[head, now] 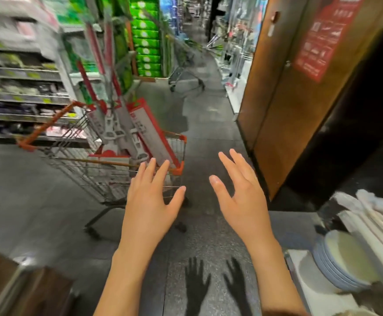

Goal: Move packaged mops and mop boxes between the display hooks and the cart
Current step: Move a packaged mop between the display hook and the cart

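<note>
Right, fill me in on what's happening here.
A person stands in a store aisle with both hands out and empty. The left hand and right hand have fingers spread and grip nothing. In front and to the left, an orange-trimmed cart already holds packaged mops and a red mop box. A second cart sits farther down the aisle.

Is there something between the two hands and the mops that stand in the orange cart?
Only the cart's own near rim. The left hand and right hand are open and empty, held above the floor; the left overlaps the cart's corner. The packaged mops lean inside, just behind the wire wall.
</note>
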Tool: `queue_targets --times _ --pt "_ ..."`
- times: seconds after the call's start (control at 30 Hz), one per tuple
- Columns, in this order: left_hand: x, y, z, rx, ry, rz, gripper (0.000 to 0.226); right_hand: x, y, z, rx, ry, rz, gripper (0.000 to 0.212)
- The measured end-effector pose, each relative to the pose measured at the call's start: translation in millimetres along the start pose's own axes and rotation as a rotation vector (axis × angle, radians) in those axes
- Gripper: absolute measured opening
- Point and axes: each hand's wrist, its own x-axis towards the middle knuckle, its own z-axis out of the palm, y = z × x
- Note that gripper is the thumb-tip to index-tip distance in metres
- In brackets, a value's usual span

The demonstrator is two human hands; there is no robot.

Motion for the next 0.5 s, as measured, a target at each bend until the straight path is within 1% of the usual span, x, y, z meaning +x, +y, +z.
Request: queue_targets --times 0.2,0.33,0.43,0.5 --pt "56.8 -31.8 12.0 0.046 0.023 -0.098 0.070 69.6 15.9 45.4 0.052 -0.103 -0.038 0.069" --pt "109.6 -40.9 27.2 0.071 0.058 -0.145 0.071 135.1 31.4 73.6 0.076 -0.155 -0.107 0.060" --pt "157.6 -44.5 35.3 0.067 0.070 -0.168 0.072 189.9 37.7 90.2 0.111 -0.185 -0.139 0.059" --pt "189.5 -51.1 39.0 0.069 0.107 -0.189 0.072 223.9 42.4 102.5 0.133 -0.200 -0.166 0.060"
